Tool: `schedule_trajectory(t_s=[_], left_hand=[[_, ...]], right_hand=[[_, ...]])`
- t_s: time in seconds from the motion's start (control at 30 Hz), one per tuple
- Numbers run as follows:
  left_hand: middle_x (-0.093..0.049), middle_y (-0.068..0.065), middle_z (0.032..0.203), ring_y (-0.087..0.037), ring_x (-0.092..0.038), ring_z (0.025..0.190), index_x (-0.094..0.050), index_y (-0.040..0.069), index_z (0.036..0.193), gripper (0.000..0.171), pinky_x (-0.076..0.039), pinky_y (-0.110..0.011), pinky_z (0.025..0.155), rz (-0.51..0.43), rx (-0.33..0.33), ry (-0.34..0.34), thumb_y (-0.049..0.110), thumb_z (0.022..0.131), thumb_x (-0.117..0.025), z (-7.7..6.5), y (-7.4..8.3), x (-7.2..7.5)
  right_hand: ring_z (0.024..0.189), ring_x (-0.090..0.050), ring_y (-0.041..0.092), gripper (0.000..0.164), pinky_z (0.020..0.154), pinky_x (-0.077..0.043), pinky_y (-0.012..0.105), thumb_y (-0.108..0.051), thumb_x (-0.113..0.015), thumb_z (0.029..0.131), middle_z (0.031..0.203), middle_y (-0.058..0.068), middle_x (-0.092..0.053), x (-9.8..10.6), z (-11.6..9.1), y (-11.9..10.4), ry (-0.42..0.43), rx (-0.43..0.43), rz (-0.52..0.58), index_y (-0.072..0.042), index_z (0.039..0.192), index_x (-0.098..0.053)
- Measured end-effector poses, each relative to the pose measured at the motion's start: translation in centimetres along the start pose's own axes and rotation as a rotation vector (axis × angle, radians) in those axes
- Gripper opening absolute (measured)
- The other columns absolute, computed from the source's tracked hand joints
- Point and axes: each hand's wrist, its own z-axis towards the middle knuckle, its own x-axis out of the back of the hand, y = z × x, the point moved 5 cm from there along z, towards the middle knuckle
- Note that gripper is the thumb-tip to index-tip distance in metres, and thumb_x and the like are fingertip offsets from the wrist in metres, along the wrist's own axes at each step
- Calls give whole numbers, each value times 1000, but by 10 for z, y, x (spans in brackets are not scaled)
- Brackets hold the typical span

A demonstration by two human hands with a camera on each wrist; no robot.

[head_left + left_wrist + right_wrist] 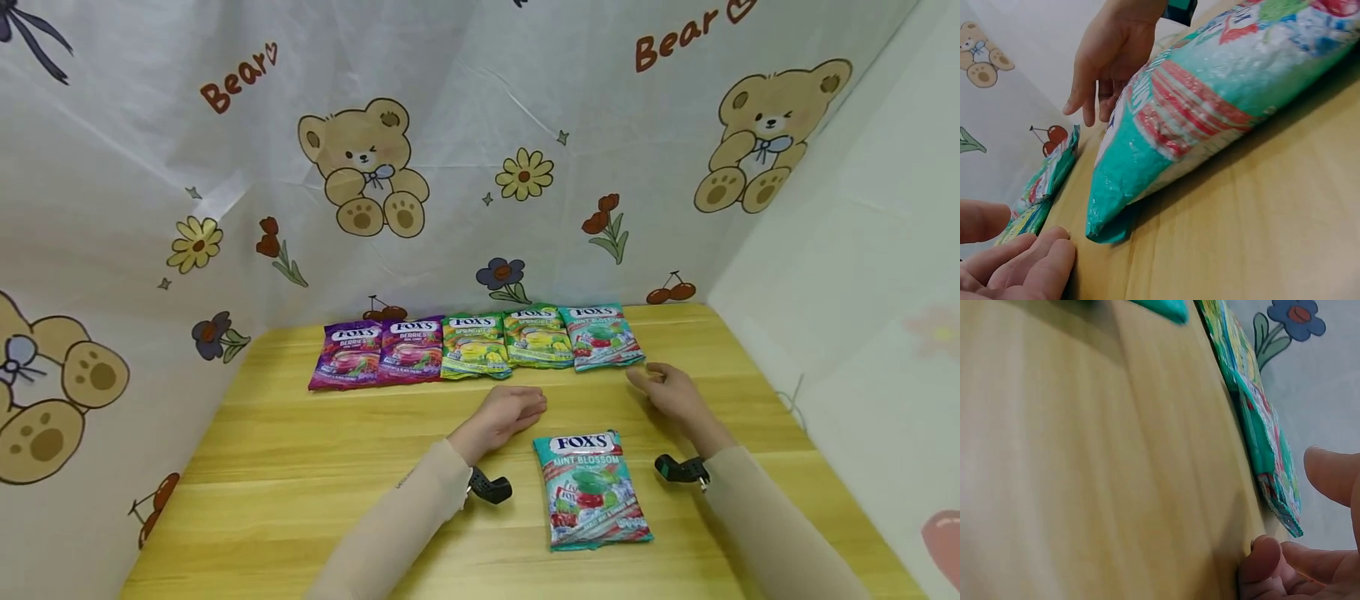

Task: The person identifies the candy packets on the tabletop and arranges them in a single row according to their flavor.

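My left hand [504, 419] is low over the table, its fingers loosely bent and holding nothing. Just to its right lies a teal bag of Fox's Mint Blossom candy [592, 492], which looks plump from the side in the left wrist view. My right hand [675, 398] holds nothing, its thumb and fingers apart. It is closest to a second teal Mint Blossom candy bag [602, 337], at the right end of a row along the back. In the right wrist view, the right fingers [1264, 559] are just short of that bag's edge.
Left of the second teal bag, the row continues with two green Spring Tea bags [474, 346] and two purple Berries bags [347, 357]. A white cloth backdrop [450, 275] printed with bears and flowers rises behind the wooden table [300, 467]. A pale wall stands at the right.
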Motion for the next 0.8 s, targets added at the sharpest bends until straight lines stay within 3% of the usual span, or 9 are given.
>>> schedule_trajectory(t_s=[0.3, 0.6, 0.8], left_hand=[[-64, -17, 141, -27, -62, 131, -56, -4, 144, 41, -51, -41, 111, 6, 26, -15, 9, 105, -58, -25, -6, 11], [-65, -16, 140, -24, -65, 127, -57, -4, 143, 40, -53, -40, 109, 2, 59, -39, 9, 106, -57, -51, -13, 17], [-65, -18, 139, -26, -65, 127, -58, -5, 141, 38, -52, -42, 110, -29, 70, -47, 9, 106, -56, -67, -22, 22]], right_hand=[[121, -54, 39, 88, 96, -52, 43, -55, -55, 103, 149, 37, -41, -9, -30, 6, -34, 30, 5, 8, 158, -27], [107, -68, 28, 82, 91, -59, 38, -46, -57, 105, 147, 39, -44, -11, -54, 8, -76, 56, 63, 11, 156, -27], [97, -68, 23, 80, 82, -61, 33, -43, -59, 105, 132, 31, -56, -19, -72, 13, -106, 52, 112, 11, 155, -29]])
